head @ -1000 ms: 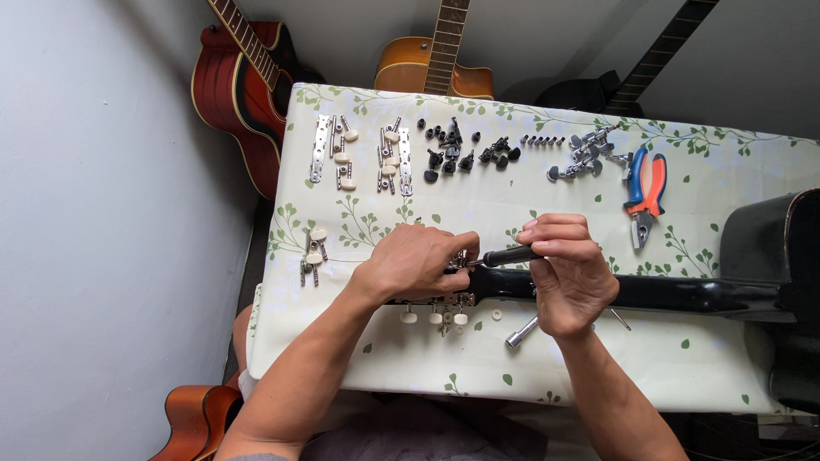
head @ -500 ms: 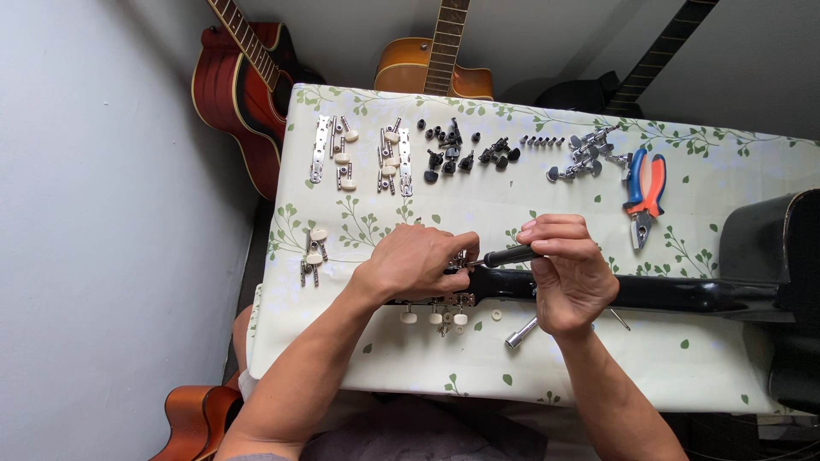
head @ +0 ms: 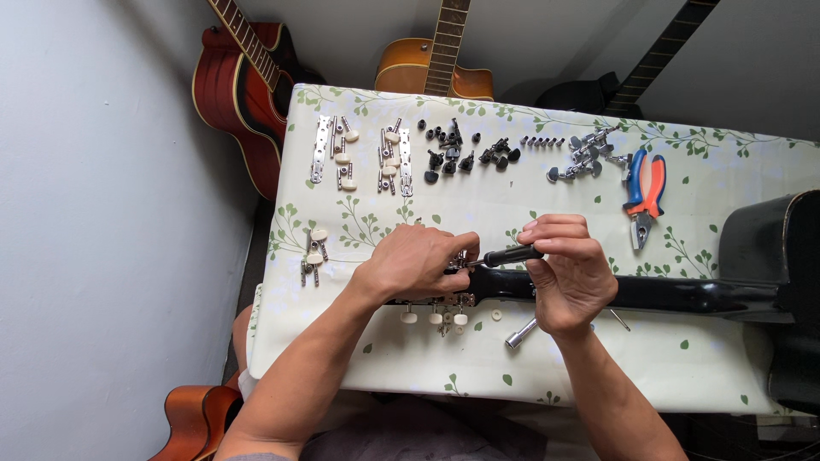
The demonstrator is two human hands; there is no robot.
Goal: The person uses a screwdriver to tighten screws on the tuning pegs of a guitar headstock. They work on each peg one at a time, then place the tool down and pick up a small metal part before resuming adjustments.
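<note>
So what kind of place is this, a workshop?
Probably a small guitar repair corner. Guitars lean against the wall, rows of tuning pegs and pliers lie on the covered table, and both hands work a screwdriver at a black guitar's headstock.

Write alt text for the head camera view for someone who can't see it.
A person's right hand holds a black-handled screwdriver at a black guitar's headstock, which the left hand steadies on a leaf-patterned tablecloth. Rows of tuning pegs and orange-and-blue pliers lie beyond, and guitars lean against the wall.
</note>
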